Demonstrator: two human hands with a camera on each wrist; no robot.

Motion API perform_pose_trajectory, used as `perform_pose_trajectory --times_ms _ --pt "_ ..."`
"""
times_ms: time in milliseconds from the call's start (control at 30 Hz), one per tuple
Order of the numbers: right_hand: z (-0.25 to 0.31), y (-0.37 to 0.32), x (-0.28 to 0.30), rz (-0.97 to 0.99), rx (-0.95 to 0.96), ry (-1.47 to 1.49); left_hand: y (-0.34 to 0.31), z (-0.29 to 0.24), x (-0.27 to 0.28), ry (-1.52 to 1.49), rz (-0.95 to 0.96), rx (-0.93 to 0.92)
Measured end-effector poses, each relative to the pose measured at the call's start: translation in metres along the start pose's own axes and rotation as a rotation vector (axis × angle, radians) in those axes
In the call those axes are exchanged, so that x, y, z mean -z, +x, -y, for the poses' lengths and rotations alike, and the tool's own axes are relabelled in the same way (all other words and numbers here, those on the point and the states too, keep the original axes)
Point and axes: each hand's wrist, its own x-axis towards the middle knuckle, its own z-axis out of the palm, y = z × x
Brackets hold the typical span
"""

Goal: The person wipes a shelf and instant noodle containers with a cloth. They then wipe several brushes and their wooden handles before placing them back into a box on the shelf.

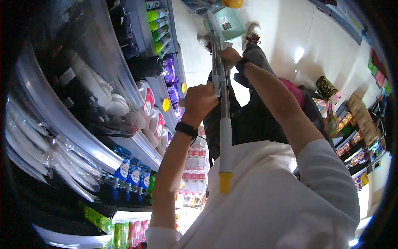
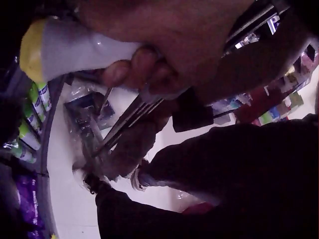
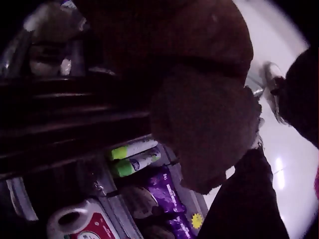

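A mop with a metal pole (image 1: 225, 107) runs down the middle of the head view, its white grip (image 1: 226, 145) and yellow cap against the person's shirt. My left hand (image 1: 200, 103) grips the mop's white side handle (image 2: 92, 50), whose yellow end sticks out past the fist in the left wrist view. Farther down the pole, my right hand (image 1: 229, 57) holds a grey, rough-edged cloth (image 3: 209, 124) against it. Beyond that hand the mop's lower end overlaps a pale green basin (image 1: 236, 20) on the floor.
Shelves on the left carry white jugs (image 1: 155, 122), purple packs (image 1: 170, 68), green-topped bottles (image 1: 157, 25) and blue-labelled bottles (image 1: 133, 174). The person's shoes (image 1: 253, 32) stand by the basin on the pale tiled floor (image 1: 286, 37). More stocked shelves (image 1: 352, 149) line the right side.
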Motion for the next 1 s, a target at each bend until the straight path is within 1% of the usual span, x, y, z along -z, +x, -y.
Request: perform_pose_trajectory --times_ms 33,67,133,167,233,300,367,433,467,533,567,633,667,733,767,833,867,933,967,1000 --pt "0.004 0.001 0.004 0.036 -0.087 -0.044 0.0 0.0 0.001 -0.005 -0.005 0.002" --pt "0.003 0.003 0.002 0.038 -0.086 -0.049 0.0 0.002 0.001 -0.006 -0.007 0.019" --pt "0.001 0.006 -0.007 -0.009 0.047 -0.121 -0.001 0.006 0.001 -0.004 -0.009 0.04" --pt "-0.006 0.011 -0.016 -0.005 0.05 -0.121 -0.002 0.007 0.001 -0.015 -0.044 0.034" --pt "-0.023 0.022 -0.032 -0.045 0.007 -0.048 -0.003 0.007 0.001 -0.027 -0.08 0.033" --pt "-0.016 0.017 -0.026 -0.049 -0.021 -0.049 -0.001 0.002 -0.001 -0.056 -0.014 0.072" --pt "-0.013 0.012 -0.024 -0.054 -0.059 -0.047 0.002 -0.003 -0.004 -0.065 0.001 0.073" --pt "-0.01 0.014 -0.024 -0.06 -0.455 0.442 0.004 -0.004 -0.005 -0.067 0.013 0.075" --pt "-0.011 0.015 -0.024 -0.058 -0.455 0.445 0.004 -0.004 -0.003 -0.065 0.007 0.07" --pt "-0.015 0.017 -0.027 -0.096 -0.393 0.388 0.003 -0.005 -0.002 -0.058 0.009 0.066" --pt "-0.019 0.016 -0.025 -0.094 -0.395 0.395 0.003 -0.006 -0.002 -0.043 0.023 0.088" --pt "-0.026 0.012 -0.02 -0.012 0.384 -0.675 0.001 -0.008 -0.002 -0.021 0.047 0.11" --pt "-0.028 0.016 -0.023 -0.016 0.381 -0.667 0.002 -0.009 -0.001 -0.027 0.041 0.113" --pt "-0.03 0.024 -0.03 -0.171 -0.205 0.223 0.005 -0.013 -0.001 -0.028 0.038 0.106" --pt "-0.047 0.04 -0.039 -0.174 -0.209 0.232 0.005 -0.015 -0.002 -0.011 0.025 0.086" --pt "-0.086 0.08 -0.063 -0.279 -0.096 -0.218 0.005 -0.017 -0.003 0.013 0.023 0.069" --pt "-0.083 0.077 -0.062 -0.275 -0.099 -0.206 0.006 -0.017 -0.003 0.028 0.025 0.073" --pt "-0.059 0.066 -0.039 -0.103 -0.293 -0.042 0.006 -0.016 -0.005 0.053 0.037 0.076" --pt "-0.056 0.065 -0.037 -0.016 -0.389 0.04 0.005 -0.014 -0.006 0.062 0.032 0.075" --pt "-0.051 0.063 -0.038 -0.013 -0.392 0.052 0.004 -0.012 -0.008 0.071 0.026 0.074"
